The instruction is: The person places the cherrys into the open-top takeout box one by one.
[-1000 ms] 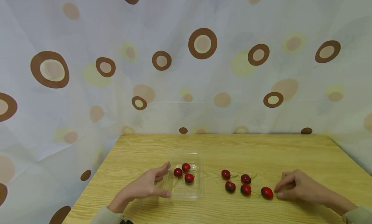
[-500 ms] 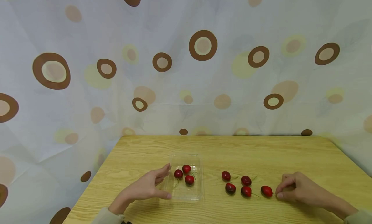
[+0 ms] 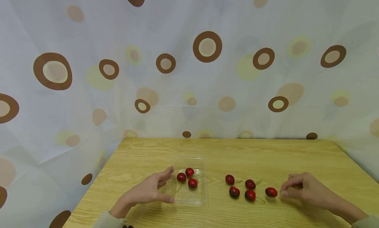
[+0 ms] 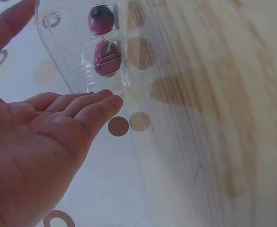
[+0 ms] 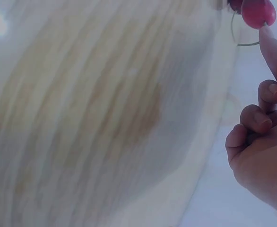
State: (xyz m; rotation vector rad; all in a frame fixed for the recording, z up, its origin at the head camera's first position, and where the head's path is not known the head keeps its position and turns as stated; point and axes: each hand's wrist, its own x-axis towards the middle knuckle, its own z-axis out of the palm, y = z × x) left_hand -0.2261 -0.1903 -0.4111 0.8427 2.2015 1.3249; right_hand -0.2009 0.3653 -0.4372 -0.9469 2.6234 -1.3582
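A clear plastic box (image 3: 189, 201) stands on the table with three dark red cherries (image 3: 192, 183) inside. My left hand (image 3: 149, 190) rests against its left side, fingers long and thumb near the front corner; the left wrist view shows the palm (image 4: 48, 137) beside the box wall. My right hand (image 3: 311, 190) pinches the stem end of a red cherry (image 3: 271, 192) between thumb and forefinger, the fruit pointing left. In the right wrist view that cherry (image 5: 259, 12) sits right at the fingertips, with the other fingers curled in.
Several more cherries with green stems, such as one dark cherry (image 3: 234, 192), lie on the wooden table (image 3: 231, 155) between the box and my right hand. A patterned curtain (image 3: 225, 73) hangs behind the table and along its sides.
My right hand and the pinched cherry have moved up a little and slightly left, away from the nearby cherries' row. The left hand and box stay in place.
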